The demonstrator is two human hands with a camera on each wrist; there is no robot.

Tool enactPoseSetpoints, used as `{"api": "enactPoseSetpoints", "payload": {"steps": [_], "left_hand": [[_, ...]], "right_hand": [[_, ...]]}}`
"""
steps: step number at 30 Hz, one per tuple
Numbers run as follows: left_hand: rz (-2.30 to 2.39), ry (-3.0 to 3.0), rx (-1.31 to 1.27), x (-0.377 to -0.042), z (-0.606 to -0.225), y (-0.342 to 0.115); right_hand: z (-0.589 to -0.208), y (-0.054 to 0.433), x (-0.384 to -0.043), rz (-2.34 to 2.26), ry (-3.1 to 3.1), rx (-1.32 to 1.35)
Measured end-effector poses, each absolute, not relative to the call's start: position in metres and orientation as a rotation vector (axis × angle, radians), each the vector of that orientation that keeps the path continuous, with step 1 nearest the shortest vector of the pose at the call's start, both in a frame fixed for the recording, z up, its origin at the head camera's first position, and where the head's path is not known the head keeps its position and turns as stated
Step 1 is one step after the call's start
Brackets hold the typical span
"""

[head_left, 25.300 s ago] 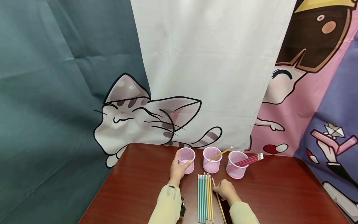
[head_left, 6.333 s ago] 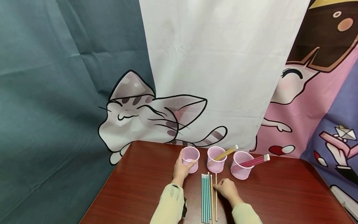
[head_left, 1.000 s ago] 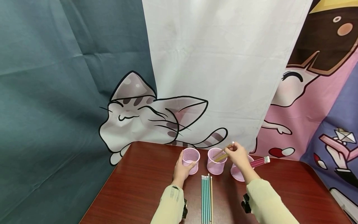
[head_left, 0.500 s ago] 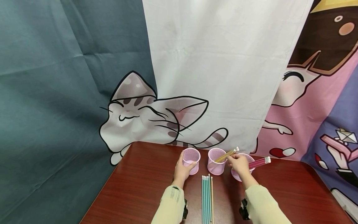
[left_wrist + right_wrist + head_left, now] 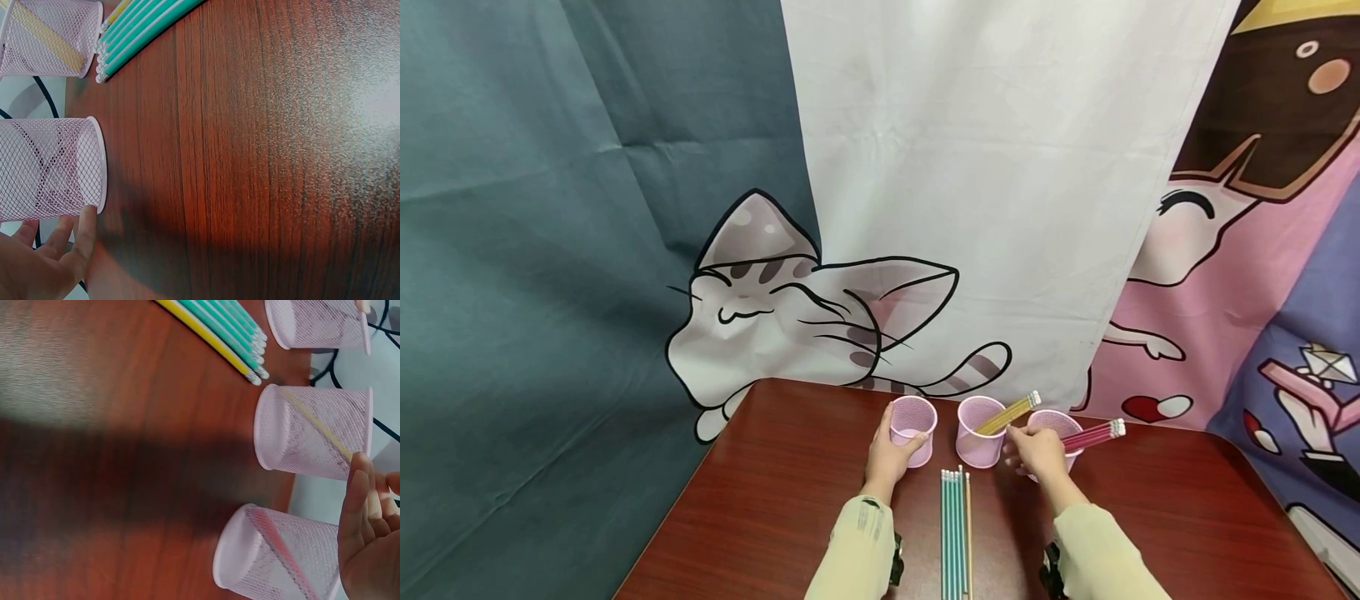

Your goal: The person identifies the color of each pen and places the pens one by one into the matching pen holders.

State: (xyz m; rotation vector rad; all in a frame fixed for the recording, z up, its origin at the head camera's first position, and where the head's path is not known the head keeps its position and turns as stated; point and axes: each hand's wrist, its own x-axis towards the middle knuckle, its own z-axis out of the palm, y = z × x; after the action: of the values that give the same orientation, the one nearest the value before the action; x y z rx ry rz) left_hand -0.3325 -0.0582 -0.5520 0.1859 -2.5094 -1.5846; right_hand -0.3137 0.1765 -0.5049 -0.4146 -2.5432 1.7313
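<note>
My left hand (image 5: 887,454) holds the left pink mesh pencil cup (image 5: 921,447), with thumb and fingers spread round its near side; no pencils show inside it. Beside it stands the middle mesh cup (image 5: 976,452), where several yellow pencils (image 5: 1011,412) lean to the right, eraser ends up. My right hand (image 5: 1039,452) is between the middle cup and the right mesh cup (image 5: 1051,419), fingers loosely extended and holding nothing. Fingertips overlap the middle cup's rim in the right wrist view. Dark pink pencils (image 5: 1093,434) lean in the right cup, partly behind that hand.
Several teal pencils (image 5: 951,533) lie side by side on the brown wooden table (image 5: 760,500), with a single yellow pencil (image 5: 969,533) along their right side. A printed cloth backdrop (image 5: 880,167) hangs behind the table. Dark cables (image 5: 331,372) show beyond the table's edge.
My right hand has let go of a yellow pencil in the middle cup and drawn down, towards me. Earlier, more yellow pencils lay on the table. My left hand stays at its cup.
</note>
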Motion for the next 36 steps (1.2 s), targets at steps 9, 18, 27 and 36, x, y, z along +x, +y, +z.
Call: {"api": "enactPoseSetpoints", "payload": {"steps": [9,18,27,36], "left_hand": [[-1.58,-2.516,0.174,-0.33,-0.549,-0.059],[-1.567,-2.513,0.183,-0.331,-0.55,-0.057],[-1.564,-2.511,0.172,-0.331,-0.549,-0.057],[-1.575,-2.516,0.157,-0.33,-0.549,-0.059]], "right_hand": [[-0.543,0.16,-0.297,1.648,-2.659,-0.288],[-0.569,0.149,-0.279,1.355,-2.829,-0.243],[-0.58,0.144,-0.267,1.178,-2.896,-0.162],[-0.584,0.139,-0.262,1.077,-2.913,-0.104]]}}
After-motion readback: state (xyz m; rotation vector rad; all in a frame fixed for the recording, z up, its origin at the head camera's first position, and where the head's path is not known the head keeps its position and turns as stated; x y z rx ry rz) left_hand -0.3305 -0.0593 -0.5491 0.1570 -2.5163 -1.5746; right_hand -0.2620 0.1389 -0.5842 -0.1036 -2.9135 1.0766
